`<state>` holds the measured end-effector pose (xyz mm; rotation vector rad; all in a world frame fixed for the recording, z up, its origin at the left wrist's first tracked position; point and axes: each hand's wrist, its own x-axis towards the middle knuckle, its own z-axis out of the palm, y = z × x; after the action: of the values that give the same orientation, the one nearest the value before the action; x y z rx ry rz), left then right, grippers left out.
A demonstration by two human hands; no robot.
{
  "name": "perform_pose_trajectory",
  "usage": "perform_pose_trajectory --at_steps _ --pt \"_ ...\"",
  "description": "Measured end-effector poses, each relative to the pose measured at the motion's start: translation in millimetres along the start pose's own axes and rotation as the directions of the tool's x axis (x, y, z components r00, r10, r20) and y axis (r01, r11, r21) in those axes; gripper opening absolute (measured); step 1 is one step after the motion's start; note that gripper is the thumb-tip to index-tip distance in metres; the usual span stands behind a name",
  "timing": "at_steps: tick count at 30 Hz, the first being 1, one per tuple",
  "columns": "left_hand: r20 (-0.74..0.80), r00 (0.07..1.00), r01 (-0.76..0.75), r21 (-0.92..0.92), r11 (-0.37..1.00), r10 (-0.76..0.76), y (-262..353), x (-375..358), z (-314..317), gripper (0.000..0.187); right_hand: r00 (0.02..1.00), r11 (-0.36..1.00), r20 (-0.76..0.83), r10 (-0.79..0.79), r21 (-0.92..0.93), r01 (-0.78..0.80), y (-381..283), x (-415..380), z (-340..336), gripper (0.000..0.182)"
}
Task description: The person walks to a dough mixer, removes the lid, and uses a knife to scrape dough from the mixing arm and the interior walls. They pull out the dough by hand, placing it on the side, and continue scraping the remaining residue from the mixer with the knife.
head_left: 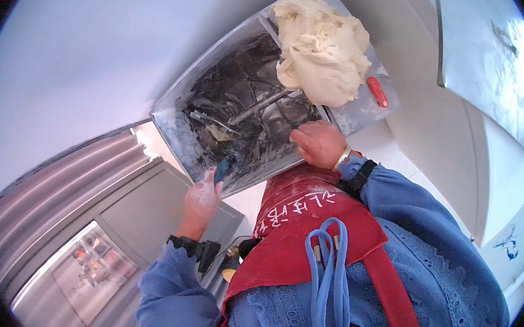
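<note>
A floury metal dough mixer trough lies open in front of me, with a mixing bar across it and dough scraps stuck inside. My left hand is closed around a small flat blue tool, which looks like a scraper, at the trough's near left corner. My right hand is at the near right rim with its fingers curled inward; whatever they hold, if anything, is hidden. A big mound of pale dough sits on the metal ledge right of the trough.
A red-handled object lies on the ledge beside the dough. Behind the trough rises a white wall. A grey cabinet stands at the left, and a pale panel at the right. My red apron is close to the trough.
</note>
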<state>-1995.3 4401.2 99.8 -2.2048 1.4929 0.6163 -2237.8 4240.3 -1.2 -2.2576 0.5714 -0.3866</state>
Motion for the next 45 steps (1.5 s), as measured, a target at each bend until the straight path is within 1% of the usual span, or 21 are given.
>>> perform_pose_trajectory --at_steps 2,4,5,7,11,13,15,19,23,25,26,28,29,30,32,33,34,36,40,41,45 --pt "-0.053 0.998 -0.043 -0.021 0.999 0.042 -2.8 -4.1 5.1 0.035 1.000 1.000 0.008 0.006 -0.005 -0.006 -0.4 1.1 -0.6 0.017" --pt "-0.249 0.968 -0.064 -0.075 0.995 0.043 -9.6 -3.8 12.0 0.036 1.000 1.000 0.015 0.013 -0.007 -0.013 -1.9 1.0 0.9 0.017" --pt "-0.252 0.967 -0.062 -0.082 0.995 0.039 -11.8 -4.8 12.8 0.036 1.000 1.000 -0.019 0.014 -0.007 -0.014 -2.4 1.3 1.8 0.018" --pt "-0.084 0.992 0.092 -0.026 0.995 -0.093 -14.8 -4.9 11.6 0.035 0.999 1.000 -0.050 0.005 -0.017 -0.006 -2.4 2.7 2.9 0.019" --pt "-0.082 0.997 0.003 -0.098 0.995 -0.011 -14.5 -8.3 19.6 0.034 0.999 0.993 -0.017 0.033 -0.112 -0.035 -4.6 4.1 4.9 0.020" --pt "0.006 0.996 0.086 -0.350 0.933 -0.090 -13.7 -1.5 11.6 0.035 0.999 0.990 0.003 0.048 -0.132 -0.048 -6.1 4.7 5.9 0.020" --pt "-0.016 0.993 0.098 -0.447 0.889 -0.117 -21.9 10.0 22.4 0.036 0.991 0.983 0.067 0.114 -0.152 -0.103 -6.6 5.2 6.5 0.018" --pt "0.009 0.983 0.145 -0.662 0.735 -0.186 -17.8 51.7 26.6 0.035 0.993 0.981 0.049 0.110 -0.166 -0.100 -7.1 6.4 8.9 0.019" --pt "0.091 0.987 0.159 -0.699 0.697 -0.134 -19.6 113.0 31.3 0.035 0.992 0.979 0.043 0.121 -0.170 -0.112 -9.6 8.5 7.4 0.021" --pt "0.211 0.960 0.274 -0.576 0.770 -0.184 -17.0 134.5 16.2 0.036 0.992 0.977 0.037 0.123 -0.179 -0.114 -9.5 8.5 7.9 0.022" --pt "0.214 0.960 0.275 -0.577 0.769 -0.182 -21.6 144.7 17.3 0.036 0.992 0.980 0.034 0.119 -0.164 -0.112 -8.9 8.3 7.7 0.023" --pt "0.473 0.860 0.506 -0.745 0.434 -0.191 -34.8 159.1 14.6 0.032 0.992 0.982 0.028 0.122 -0.149 -0.117 -7.8 7.6 8.1 0.023" --pt "0.586 0.805 0.588 -0.765 0.264 -0.095 -39.6 162.2 8.3 0.023 0.992 0.982 0.023 0.121 -0.148 -0.117 -7.3 7.0 9.0 0.024" --pt "0.587 0.804 0.588 -0.763 0.269 -0.092 -38.0 162.4 5.6 0.023 0.993 0.982 0.017 0.121 -0.147 -0.117 -6.8 6.4 9.5 0.024" --pt "0.648 0.761 0.633 -0.738 0.236 -0.014 -31.6 158.3 2.4 0.040 0.991 0.981 0.026 0.133 -0.147 -0.128 -6.5 6.4 9.2 0.024" --pt "0.615 0.789 0.608 -0.777 0.163 -0.009 -29.2 160.3 17.0 0.026 0.990 0.980 0.036 0.140 -0.148 -0.133 -6.6 6.5 9.0 0.024" --pt "0.617 0.787 0.609 -0.775 0.167 -0.007 -21.7 156.0 16.5 0.026 0.989 0.980 0.035 0.144 -0.147 -0.137 -6.9 6.7 8.8 0.024" --pt "0.536 0.840 0.535 -0.791 0.295 -0.085 -2.8 144.8 14.4 0.031 0.990 0.977 0.029 0.140 -0.164 -0.133 -7.8 7.5 8.7 0.025" --pt "0.553 0.828 0.555 -0.785 0.274 -0.095 3.9 129.0 24.4 0.038 0.991 0.976 0.029 0.129 -0.181 -0.122 -7.8 7.7 9.2 0.024" --pt "0.571 0.816 0.578 -0.794 0.190 -0.094 3.0 124.6 23.9 0.036 0.992 0.979 0.020 0.121 -0.170 -0.116 -7.3 7.7 9.6 0.024" --pt "0.577 0.813 0.583 -0.803 0.128 -0.078 -2.4 119.9 23.3 0.033 0.992 0.979 0.013 0.124 -0.165 -0.120 -8.6 7.9 9.0 0.024"
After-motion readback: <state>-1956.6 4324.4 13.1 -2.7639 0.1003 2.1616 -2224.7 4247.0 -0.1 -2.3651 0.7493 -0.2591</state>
